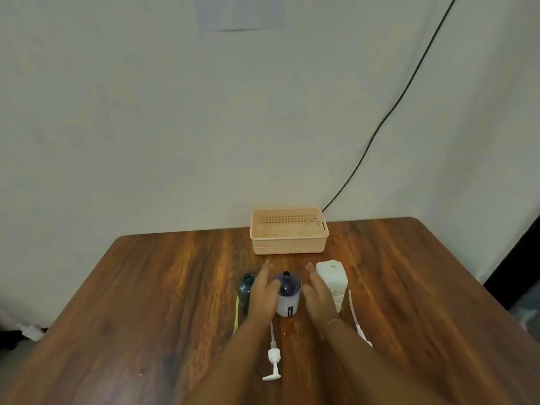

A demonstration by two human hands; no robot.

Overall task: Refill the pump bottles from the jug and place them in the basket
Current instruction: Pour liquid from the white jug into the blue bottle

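Three uncapped bottles stand in a row on the wooden table (152, 287): a dark teal bottle (245, 287), a white bottle with a dark purple top (288, 296), and a tall white container (333, 280). My left hand (263, 293) is open beside the purple-topped bottle, its thumb touching the bottle's left shoulder. To the bottle's right, my right hand (317, 296) is open with a small gap to it. Behind them sits a peach basket (287, 247) with nothing in it. No separate jug can be made out.
Pump heads lie loose on the table: a white one (273, 359) in front of the middle bottle, another white one (358, 320) at the right, a yellow-green tube (236, 314) at the left. A black cable (388, 112) hangs down the wall behind.
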